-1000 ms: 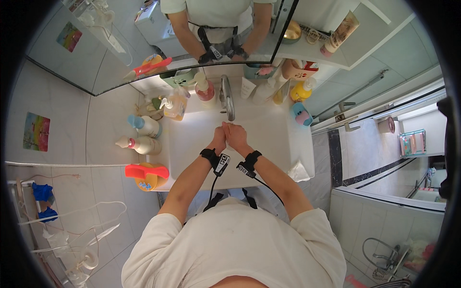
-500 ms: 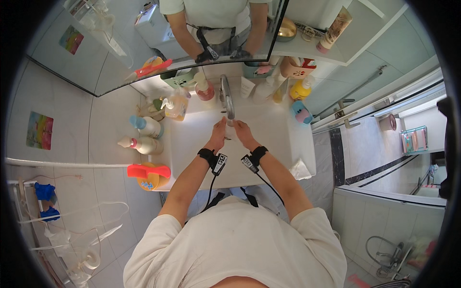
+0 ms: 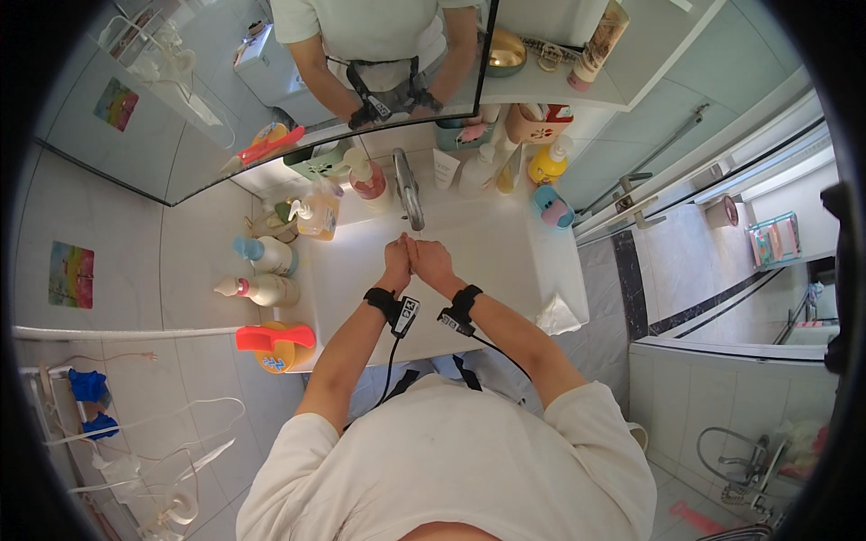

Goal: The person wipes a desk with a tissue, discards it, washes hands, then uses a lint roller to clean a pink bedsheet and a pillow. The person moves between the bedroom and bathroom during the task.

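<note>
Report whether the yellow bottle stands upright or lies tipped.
Upright: the yellow bottle stands base-down on the sink ledge, with its pale pump at the top.

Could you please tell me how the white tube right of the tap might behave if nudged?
The tube seems to stand on its narrower end, so it would probably tip easily. Its flat, flared top suggests soft walls that may give.

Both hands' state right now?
Left hand: near the faucet; open or closed, can't tell.
Right hand: against the left; open or closed, can't tell.
</note>
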